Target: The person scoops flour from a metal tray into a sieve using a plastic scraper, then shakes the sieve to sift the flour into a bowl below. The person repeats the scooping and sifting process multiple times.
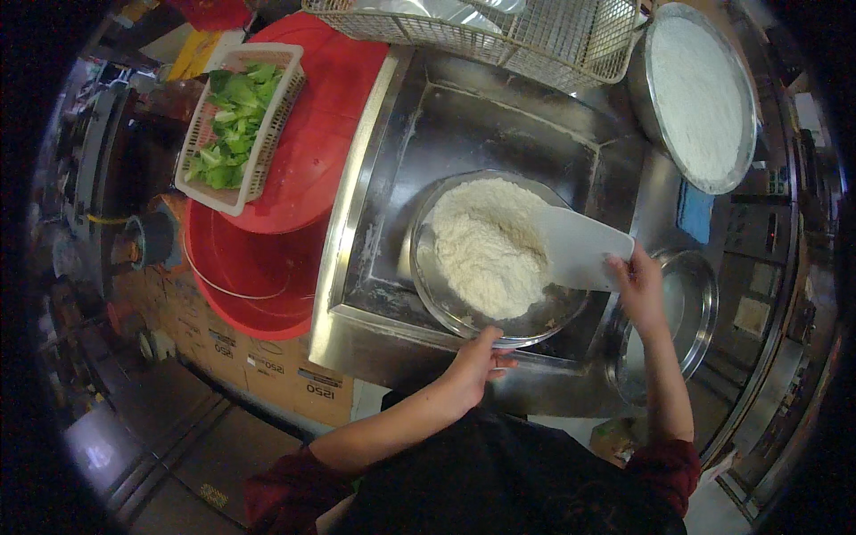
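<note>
A round steel bowl (438, 304) holds a heap of pale flour (491, 257) and stands over the sunken basin of a steel counter. My left hand (481, 361) grips the bowl's near rim, thumb on top and fingers beneath. In my right hand (635, 281) is a translucent white plastic dough scraper (582, 244), held by its right end. The scraper's far edge reaches into the flour at the right side of the bowl. Whether the bowl touches the basin floor cannot be told.
Top right stands a large steel bowl of white powder (695, 100), with a blue cloth (695, 212) below. A round steel pan (709, 314) lies behind my right wrist. Wire baskets (548, 47) line the back. Leafy greens fill a plastic basket (287, 100) on a red lid (328, 147) over a red tub (254, 321).
</note>
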`<state>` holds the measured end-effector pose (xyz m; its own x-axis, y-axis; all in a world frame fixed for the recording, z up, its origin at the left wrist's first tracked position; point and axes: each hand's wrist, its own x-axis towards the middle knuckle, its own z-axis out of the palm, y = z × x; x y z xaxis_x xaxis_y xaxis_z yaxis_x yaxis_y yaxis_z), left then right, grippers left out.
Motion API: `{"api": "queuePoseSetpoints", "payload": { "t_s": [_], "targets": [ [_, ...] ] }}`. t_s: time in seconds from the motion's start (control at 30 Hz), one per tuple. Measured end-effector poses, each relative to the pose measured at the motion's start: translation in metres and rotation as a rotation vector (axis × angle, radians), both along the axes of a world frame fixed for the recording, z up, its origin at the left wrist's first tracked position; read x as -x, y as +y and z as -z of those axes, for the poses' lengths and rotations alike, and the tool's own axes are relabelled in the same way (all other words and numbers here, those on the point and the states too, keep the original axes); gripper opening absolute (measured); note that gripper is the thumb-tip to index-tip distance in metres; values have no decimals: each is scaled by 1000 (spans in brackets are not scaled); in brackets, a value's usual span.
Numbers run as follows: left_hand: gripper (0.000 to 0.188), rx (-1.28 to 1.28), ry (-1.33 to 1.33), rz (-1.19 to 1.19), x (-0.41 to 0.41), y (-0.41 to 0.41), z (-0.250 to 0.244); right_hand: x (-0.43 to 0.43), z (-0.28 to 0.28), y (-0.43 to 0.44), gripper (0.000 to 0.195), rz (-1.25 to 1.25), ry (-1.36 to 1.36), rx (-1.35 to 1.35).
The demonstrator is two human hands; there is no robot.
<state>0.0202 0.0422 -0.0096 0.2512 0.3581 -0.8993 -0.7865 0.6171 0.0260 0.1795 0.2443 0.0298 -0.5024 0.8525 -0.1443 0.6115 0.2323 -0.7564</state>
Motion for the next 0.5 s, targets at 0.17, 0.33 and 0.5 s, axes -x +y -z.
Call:
{"api": "queuePoseSetpoints", "payload": {
  "t_s": [0.17, 0.33, 0.5],
  "targets": [
    [32, -24, 27, 14, -1, 1, -2, 10, -21, -8, 19, -12, 13, -94],
    [32, -50, 54, 22, -5, -1, -1, -2, -35, -21, 15, -150, -292, -275],
    [35, -16, -6, 113, -4, 0, 24, -2, -53, -34, 11, -148, -201, -423]
  ]
}}
